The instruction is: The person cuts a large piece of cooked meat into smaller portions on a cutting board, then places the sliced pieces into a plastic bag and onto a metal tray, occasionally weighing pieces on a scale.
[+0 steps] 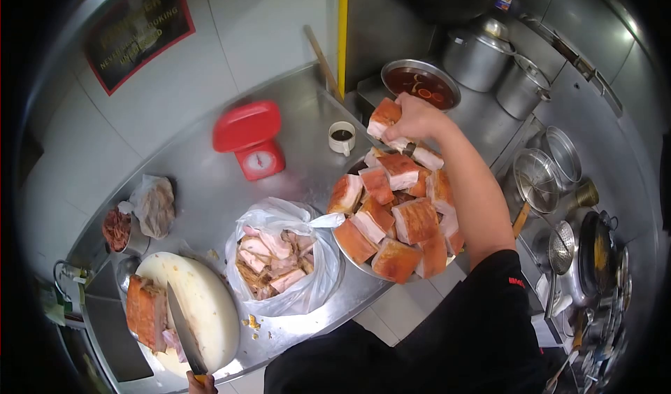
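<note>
At the bottom edge, my left hand (201, 385), partly cut off, is closed round the handle of a long knife (183, 331). Its blade lies over the round white cutting board (203, 303), beside a slab of roast pork (145, 313) with browned skin. My right hand (419, 121) reaches out to the far side and grips a chunk of roast pork (384, 116). Below that hand, a metal basin is heaped with roast pork chunks (417, 220). Between board and basin sits an open plastic bag (328, 258) holding cut pork pieces (276, 258).
A red scale (260, 160) and a cup of dark liquid (342, 137) stand on the steel table (203, 202). Behind my right hand is a pan of reddish sauce (423, 86). Lidded pots (479, 58), strainers (537, 177) and a wok (597, 254) line the right side.
</note>
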Demonstrator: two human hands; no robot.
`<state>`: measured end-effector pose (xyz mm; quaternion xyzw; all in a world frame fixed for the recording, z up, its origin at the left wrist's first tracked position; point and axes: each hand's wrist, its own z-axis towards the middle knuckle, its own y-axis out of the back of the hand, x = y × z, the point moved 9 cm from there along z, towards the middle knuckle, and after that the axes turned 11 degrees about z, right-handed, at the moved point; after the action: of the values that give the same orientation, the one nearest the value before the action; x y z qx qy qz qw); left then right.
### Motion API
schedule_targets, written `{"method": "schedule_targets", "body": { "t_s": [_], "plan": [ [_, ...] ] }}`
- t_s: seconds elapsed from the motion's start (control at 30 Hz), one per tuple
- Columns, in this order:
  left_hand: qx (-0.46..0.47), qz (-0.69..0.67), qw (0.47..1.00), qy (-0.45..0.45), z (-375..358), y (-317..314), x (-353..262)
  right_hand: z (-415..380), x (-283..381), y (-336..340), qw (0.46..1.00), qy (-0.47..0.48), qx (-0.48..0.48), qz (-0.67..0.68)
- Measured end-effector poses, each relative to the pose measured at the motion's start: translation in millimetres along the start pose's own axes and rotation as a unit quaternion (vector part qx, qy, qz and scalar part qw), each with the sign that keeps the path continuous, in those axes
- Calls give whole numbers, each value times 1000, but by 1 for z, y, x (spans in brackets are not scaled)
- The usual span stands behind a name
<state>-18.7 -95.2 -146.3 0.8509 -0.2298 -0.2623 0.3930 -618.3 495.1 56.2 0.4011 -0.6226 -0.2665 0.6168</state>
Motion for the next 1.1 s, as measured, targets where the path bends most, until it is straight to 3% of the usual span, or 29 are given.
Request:
{"method": "schedule_targets", "body": {
  "t_s": [0.17,0.3,0.33,0.43,0.5,0.53,0.57,0.6,0.63,0.73,0.8,0.87,0.9,1.0,1.1],
  "plan": [
    [-12,24,1000,10,-6,4,-7,-22,11,16,999,10,-20,-48],
    [-20,42,998,31,-10,5,-14,-73,7,21,996,-68,-24,-60],
    [-30,40,998,40,-13,7,-15,-84,3,15,997,-43,-58,-28],
    [-79,-97,991,53,-8,4,-10,-101,-19,-26,997,-25,-15,-72],
    [-102,-44,993,46,-22,16,-36,-104,-29,-32,999,-13,-4,-30],
    [-163,7,987,-4,-31,20,-41,-105,-25,-29,999,10,-21,-38],
    [-160,93,983,8,-45,31,-65,-102,-22,-30,986,79,-72,-125],
    [-162,55,985,21,-57,31,-66,-109,22,-34,969,168,-65,-171],
    [-175,48,983,22,-63,28,-66,-110,25,-40,980,155,-93,-87],
    [-135,34,990,15,-77,8,-54,-138,113,-102,971,187,24,148],
    [-115,-13,993,2,-93,6,-42,-180,188,-173,962,213,149,82],
    [-128,-50,991,1,-126,12,-19,-224,243,-258,874,399,266,74],
    [-136,-67,988,1,-145,13,-9,-247,266,-298,862,404,301,59],
    [-4,-234,967,105,-187,-11,45,-296,330,-394,817,488,287,107],
    [38,-489,865,108,-186,-49,74,-317,391,-465,819,509,219,146]
  ]
}}
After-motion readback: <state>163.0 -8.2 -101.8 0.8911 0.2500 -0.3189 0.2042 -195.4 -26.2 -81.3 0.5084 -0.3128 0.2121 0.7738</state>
